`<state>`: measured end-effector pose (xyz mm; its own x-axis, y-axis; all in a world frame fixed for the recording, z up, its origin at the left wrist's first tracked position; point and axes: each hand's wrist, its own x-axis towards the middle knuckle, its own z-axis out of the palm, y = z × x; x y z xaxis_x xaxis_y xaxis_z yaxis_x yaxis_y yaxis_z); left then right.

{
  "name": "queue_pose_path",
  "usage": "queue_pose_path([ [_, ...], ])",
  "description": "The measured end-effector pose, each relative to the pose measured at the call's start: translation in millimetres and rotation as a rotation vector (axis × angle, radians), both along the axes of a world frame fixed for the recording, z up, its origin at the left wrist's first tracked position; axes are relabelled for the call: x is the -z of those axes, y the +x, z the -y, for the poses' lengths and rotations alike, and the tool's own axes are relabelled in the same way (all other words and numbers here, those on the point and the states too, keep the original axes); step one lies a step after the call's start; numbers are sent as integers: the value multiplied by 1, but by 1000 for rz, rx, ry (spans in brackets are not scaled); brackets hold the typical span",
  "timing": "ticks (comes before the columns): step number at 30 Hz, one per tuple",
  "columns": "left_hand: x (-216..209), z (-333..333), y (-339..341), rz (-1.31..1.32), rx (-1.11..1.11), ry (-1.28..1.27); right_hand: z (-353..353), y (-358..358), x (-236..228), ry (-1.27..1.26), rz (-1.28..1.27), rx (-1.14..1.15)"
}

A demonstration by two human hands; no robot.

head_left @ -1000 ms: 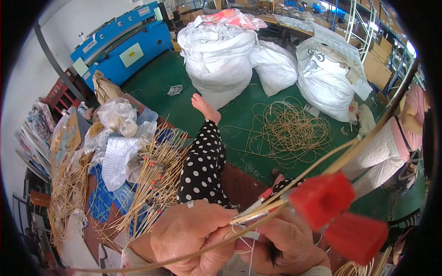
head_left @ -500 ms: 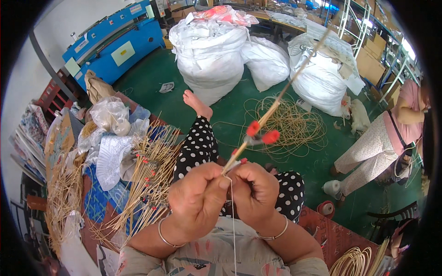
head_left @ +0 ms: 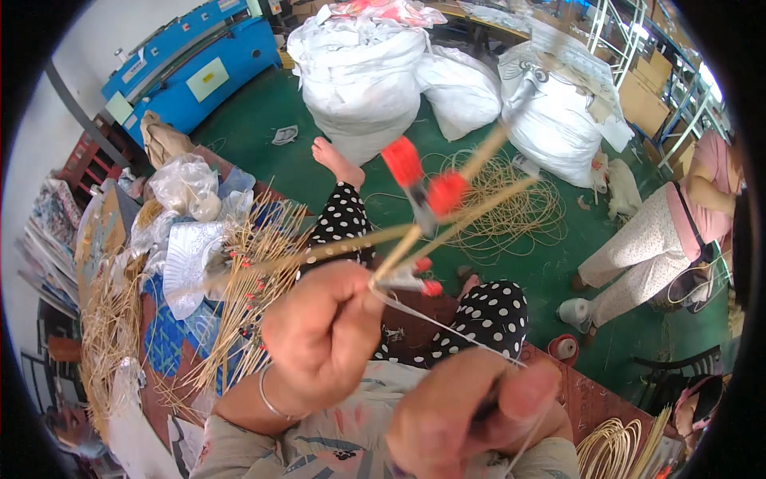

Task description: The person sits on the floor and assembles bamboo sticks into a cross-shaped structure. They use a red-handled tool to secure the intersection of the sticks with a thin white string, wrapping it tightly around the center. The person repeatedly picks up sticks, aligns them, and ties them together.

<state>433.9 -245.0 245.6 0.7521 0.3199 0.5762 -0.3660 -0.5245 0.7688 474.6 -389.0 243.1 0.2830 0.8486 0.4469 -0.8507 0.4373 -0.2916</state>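
Pinched between the thumb and fingers of my left hand (head_left: 323, 331) are thin cane sticks (head_left: 395, 254), bundled at the near end and fanning outward ahead. Spring clamps with red tips grip them: a larger-looking clamp (head_left: 420, 207) farther along, and a small clamp (head_left: 411, 283) close to my fingertips. White thread (head_left: 443, 325) runs from the sticks' near end to my right hand (head_left: 475, 411), which is closed on it at the lower right and slightly blurred. The thread trails on below that hand.
Cane sticks (head_left: 239, 311) lie heaped at left beside a white fan-shaped cloth (head_left: 187, 263). A loose cane coil (head_left: 511, 215) spreads on the green floor before big white sacks (head_left: 359, 88). At right stands another person (head_left: 650, 231), near thread spools (head_left: 564, 348).
My right hand has moved away from the sticks, down and to the right, drawing the thread out taut. The sticks have turned in my left hand and their clamps now appear nearer.
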Motion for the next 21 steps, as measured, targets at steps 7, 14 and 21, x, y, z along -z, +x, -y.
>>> queue_pose_path([
  [7,-6,3,-24,116,220,-131,15,-22,30,-662,283,447],
  [14,-12,4,-20,131,375,-92,6,10,-22,-568,1484,1313],
  [21,-15,1,-23,75,389,-45,-12,18,0,-383,1379,1445],
])
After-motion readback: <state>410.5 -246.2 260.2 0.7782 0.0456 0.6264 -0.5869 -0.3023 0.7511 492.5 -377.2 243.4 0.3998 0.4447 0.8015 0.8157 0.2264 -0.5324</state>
